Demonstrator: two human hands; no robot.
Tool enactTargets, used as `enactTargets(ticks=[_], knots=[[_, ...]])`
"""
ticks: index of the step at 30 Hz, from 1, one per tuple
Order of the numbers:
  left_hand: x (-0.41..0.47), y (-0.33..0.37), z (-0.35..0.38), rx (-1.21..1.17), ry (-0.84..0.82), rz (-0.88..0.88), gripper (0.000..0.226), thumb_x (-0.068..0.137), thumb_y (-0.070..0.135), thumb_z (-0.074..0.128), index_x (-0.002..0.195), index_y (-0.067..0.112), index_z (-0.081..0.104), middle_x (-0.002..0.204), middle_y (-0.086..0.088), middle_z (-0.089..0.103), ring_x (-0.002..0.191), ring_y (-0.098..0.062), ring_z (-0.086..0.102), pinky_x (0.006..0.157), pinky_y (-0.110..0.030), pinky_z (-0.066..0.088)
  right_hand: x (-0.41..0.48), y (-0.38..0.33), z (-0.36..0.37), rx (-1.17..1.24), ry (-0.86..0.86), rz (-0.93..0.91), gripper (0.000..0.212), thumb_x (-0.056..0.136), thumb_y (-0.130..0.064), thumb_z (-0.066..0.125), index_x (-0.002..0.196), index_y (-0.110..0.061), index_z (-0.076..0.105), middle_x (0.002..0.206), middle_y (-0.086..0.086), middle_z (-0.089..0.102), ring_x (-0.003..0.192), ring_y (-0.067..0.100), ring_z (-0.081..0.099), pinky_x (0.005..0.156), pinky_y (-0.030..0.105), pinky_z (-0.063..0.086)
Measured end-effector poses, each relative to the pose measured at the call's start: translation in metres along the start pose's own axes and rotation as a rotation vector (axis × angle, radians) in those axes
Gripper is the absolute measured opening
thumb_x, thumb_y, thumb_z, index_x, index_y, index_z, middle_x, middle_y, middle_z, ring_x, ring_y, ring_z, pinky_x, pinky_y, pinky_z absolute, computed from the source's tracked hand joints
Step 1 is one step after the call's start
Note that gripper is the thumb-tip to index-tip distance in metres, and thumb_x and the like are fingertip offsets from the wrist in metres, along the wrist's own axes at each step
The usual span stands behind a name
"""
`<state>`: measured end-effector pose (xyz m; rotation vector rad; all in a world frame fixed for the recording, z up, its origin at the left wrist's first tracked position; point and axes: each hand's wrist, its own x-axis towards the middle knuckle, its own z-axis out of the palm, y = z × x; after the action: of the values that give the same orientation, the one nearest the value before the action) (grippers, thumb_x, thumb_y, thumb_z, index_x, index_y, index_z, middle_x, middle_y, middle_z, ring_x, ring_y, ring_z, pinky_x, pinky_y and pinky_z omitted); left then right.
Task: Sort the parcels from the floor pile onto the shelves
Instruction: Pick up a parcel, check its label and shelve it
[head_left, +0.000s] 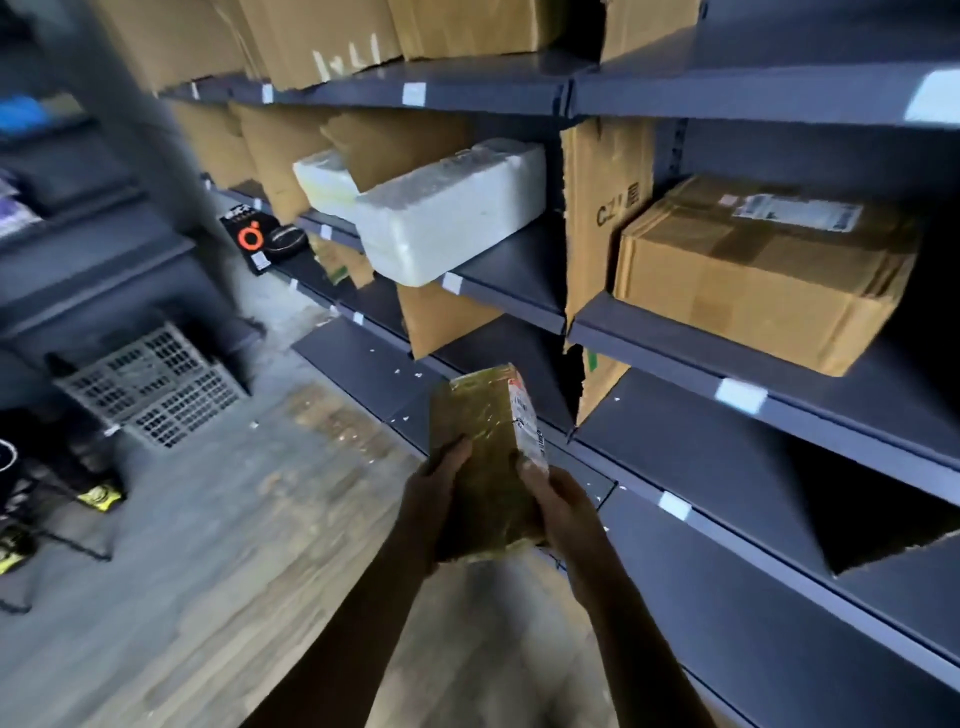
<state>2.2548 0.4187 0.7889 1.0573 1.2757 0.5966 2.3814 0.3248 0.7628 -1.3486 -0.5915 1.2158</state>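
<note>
A small parcel (485, 441), wrapped in shiny yellow-brown tape with a white label on its right side, is held upright in front of the dark grey shelves (701, 467). My left hand (434, 499) grips its left edge and my right hand (558, 506) grips its right edge, thumbs on the near face. The parcel hangs in the air just before the lower shelf boards, touching none of them. The floor pile is out of view.
A taped cardboard box (763, 275) sits on the right middle shelf. A white foam box (452, 213) juts over the edge of the left middle shelf. Upright cardboard sheets (602, 208) divide the bays. A grey plastic crate (150, 384) lies on the wooden floor.
</note>
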Motion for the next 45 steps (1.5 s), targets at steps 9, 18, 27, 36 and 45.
enactTargets(ticks=[9,18,27,36,45], knots=[[0.048,-0.006,-0.073,-0.107,0.173,0.007,0.071,0.086,0.061,0.071,0.138,0.015,0.056,0.129,-0.007,0.067,0.112,-0.032,0.065,0.107,-0.053,0.050,0.067,0.033,0.065,-0.289,-0.185,-0.003,0.115,0.050,-0.088,0.079,0.141,-0.022,0.054,0.127,0.000,0.069,0.112,0.017,0.071,0.093,0.036,0.061],[0.131,0.029,-0.148,-0.124,-0.150,0.080,0.033,0.101,0.052,0.054,0.108,0.022,0.065,0.107,-0.010,0.072,0.101,-0.030,0.070,0.084,-0.044,0.058,0.108,0.025,0.157,-0.172,0.075,-0.011,0.039,0.091,-0.029,0.078,0.126,-0.025,0.060,0.113,-0.001,0.074,0.096,0.016,0.074,0.077,0.028,0.063],[0.188,0.042,-0.220,-0.348,-0.323,0.002,0.060,0.084,0.053,0.077,0.123,0.009,0.072,0.119,-0.017,0.075,0.111,-0.036,0.072,0.099,-0.054,0.055,0.144,0.025,0.227,0.006,0.171,-0.005,0.060,0.074,-0.041,0.080,0.126,-0.013,0.067,0.118,0.022,0.073,0.105,0.038,0.071,0.095,0.060,0.054],[0.228,0.033,-0.236,-0.488,-0.103,-0.135,0.028,0.096,0.031,0.069,0.112,0.009,0.067,0.114,-0.020,0.074,0.104,-0.039,0.071,0.088,-0.054,0.059,0.187,0.056,0.266,0.299,0.231,0.109,0.069,0.081,-0.032,0.081,0.142,-0.021,0.050,0.132,0.018,0.066,0.111,0.035,0.073,0.082,0.037,0.063],[0.293,0.055,-0.250,-0.402,-0.018,-0.179,0.019,0.094,0.019,0.073,0.093,0.000,0.069,0.074,-0.009,0.077,0.076,-0.024,0.068,0.061,-0.032,0.056,0.261,0.046,0.268,0.284,0.246,0.150,0.050,0.095,-0.009,0.072,0.139,-0.016,0.051,0.125,0.017,0.064,0.085,0.022,0.076,0.066,0.031,0.063]])
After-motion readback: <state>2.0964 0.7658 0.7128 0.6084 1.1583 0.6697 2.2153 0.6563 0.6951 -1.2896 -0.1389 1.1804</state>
